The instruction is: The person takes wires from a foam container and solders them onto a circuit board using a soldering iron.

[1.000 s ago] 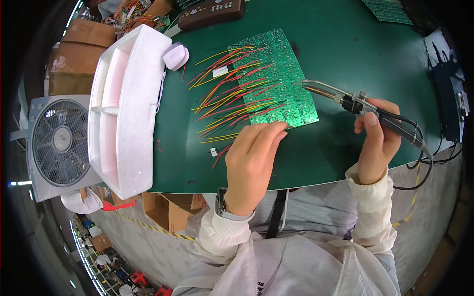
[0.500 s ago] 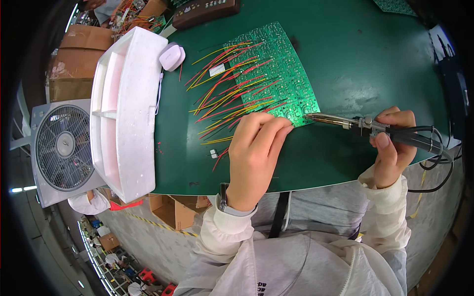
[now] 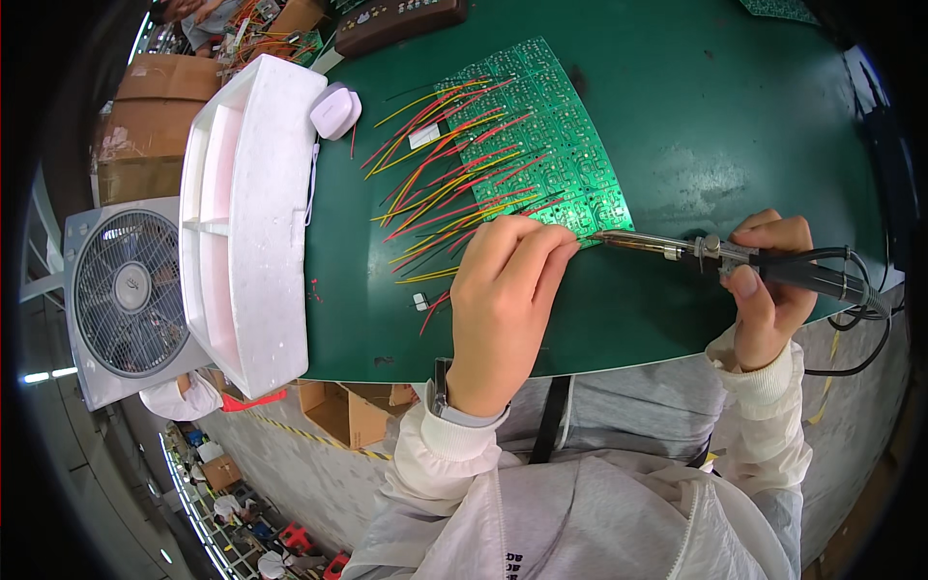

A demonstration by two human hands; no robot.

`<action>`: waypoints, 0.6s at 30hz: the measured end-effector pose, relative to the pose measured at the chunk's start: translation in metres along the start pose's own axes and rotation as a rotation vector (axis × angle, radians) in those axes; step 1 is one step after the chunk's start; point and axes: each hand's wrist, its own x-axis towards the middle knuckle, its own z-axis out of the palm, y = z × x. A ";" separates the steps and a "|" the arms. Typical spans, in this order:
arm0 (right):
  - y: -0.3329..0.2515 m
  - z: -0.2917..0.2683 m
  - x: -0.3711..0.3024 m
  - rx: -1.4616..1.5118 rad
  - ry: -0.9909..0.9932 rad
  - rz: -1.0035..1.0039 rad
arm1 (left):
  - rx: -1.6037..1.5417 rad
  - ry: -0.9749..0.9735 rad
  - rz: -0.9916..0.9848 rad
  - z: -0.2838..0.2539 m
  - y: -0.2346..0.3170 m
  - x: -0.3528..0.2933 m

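A green circuit board panel point(image 3: 570, 135) lies on the green table, with rows of red, yellow and black wires point(image 3: 425, 208) reaching out over its left side. At the panel's near edge, my left hand point(image 3: 507, 300) is closed in a pinch; whatever its fingertips hold is hidden. My right hand point(image 3: 770, 285) grips a soldering iron point(image 3: 710, 249) with black cables, thumb below and fingers above. The iron points left, and its metal tip meets the panel's near right corner, close beside my left fingertips.
A white foam box point(image 3: 261, 232) with compartments stands at the left, beside a grey fan point(image 3: 130, 285). Near it lie a pale lilac rounded case point(image 3: 335, 111) and a small white block point(image 3: 420, 302). A brown case point(image 3: 398, 24) sits at the far edge. Cardboard boxes point(image 3: 159, 126) stand behind the fan.
The soldering iron's tip has shifted slightly left and down, closer to my left fingertips. My left hand keeps its pinch, nearly still. At the far left, another person's head has come into view.
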 end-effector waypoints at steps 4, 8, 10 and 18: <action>0.002 0.000 0.000 0.002 -0.011 -0.026 | 0.029 -0.002 0.014 -0.001 0.002 0.001; 0.003 -0.001 -0.001 -0.006 -0.021 -0.015 | 0.055 0.007 0.033 -0.001 0.004 0.002; 0.004 -0.002 -0.001 -0.010 -0.024 -0.019 | 0.065 0.004 0.028 -0.001 0.005 0.002; 0.005 -0.002 -0.001 -0.015 -0.040 -0.046 | 0.076 0.019 0.051 0.000 0.003 0.001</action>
